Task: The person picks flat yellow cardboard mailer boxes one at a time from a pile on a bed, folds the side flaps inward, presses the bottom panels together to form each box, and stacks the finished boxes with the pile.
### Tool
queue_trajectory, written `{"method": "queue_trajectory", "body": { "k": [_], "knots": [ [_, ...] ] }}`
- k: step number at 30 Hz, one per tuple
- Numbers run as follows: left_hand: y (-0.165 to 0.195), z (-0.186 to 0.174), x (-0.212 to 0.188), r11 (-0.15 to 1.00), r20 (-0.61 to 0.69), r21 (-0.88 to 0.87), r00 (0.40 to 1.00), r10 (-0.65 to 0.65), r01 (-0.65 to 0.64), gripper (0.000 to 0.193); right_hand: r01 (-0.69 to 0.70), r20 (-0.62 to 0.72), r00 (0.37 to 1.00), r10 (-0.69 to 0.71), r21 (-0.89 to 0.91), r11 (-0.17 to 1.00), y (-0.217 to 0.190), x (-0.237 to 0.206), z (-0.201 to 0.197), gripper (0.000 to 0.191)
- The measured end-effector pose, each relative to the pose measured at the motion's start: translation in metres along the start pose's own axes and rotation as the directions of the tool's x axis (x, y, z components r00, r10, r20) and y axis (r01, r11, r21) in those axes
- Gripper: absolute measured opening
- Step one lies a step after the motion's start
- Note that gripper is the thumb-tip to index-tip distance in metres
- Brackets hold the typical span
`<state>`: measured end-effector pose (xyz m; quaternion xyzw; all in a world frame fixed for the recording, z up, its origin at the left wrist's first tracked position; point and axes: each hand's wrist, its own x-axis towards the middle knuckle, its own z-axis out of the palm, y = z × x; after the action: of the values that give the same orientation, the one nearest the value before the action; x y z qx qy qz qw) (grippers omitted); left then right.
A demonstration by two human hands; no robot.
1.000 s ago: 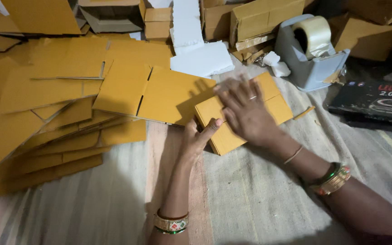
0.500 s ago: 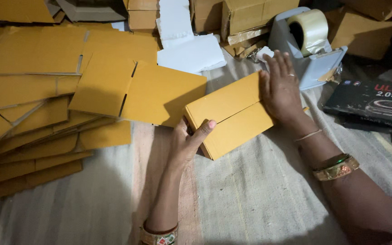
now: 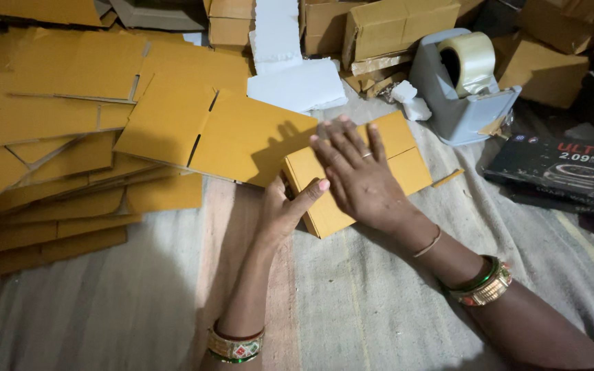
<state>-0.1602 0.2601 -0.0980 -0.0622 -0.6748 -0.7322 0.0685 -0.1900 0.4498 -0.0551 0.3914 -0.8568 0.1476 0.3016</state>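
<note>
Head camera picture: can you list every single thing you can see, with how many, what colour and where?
small box: one, yellow-brown, centre, on the cloth under the hands
flat box blanks: many, too overlapped to count, yellow-brown, piled at left
foam pieces: a few, white, top centre
made-up cartons: several, brown, along the top
tape dispenser: one, grey, holding a clear tape roll, upper right
printed box: one, black, right edge
cloth: one, pale striped, covering the floor
bangles: green and gold, on both wrists
left hand: one, gripping the box's near left end
right hand: one, pressed flat on the box top
</note>
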Motion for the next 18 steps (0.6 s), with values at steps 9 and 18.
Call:
{"method": "queue_trajectory", "body": {
  "k": [9,18],
  "knots": [
    [0.023,0.011,-0.010,0.974,0.038,0.200,0.994,0.101,-0.107,0.082,-0.304,-0.072,0.948,0.310,0.082,0.949,0.068,0.002,-0.027,0.024],
    [0.051,0.020,-0.026,0.931,0.144,0.291,0.972,0.186,-0.221,0.079,0.071,-0.225,0.973,-0.042,0.121,0.990,0.022,0.003,-0.049,0.026]
  ]
}}
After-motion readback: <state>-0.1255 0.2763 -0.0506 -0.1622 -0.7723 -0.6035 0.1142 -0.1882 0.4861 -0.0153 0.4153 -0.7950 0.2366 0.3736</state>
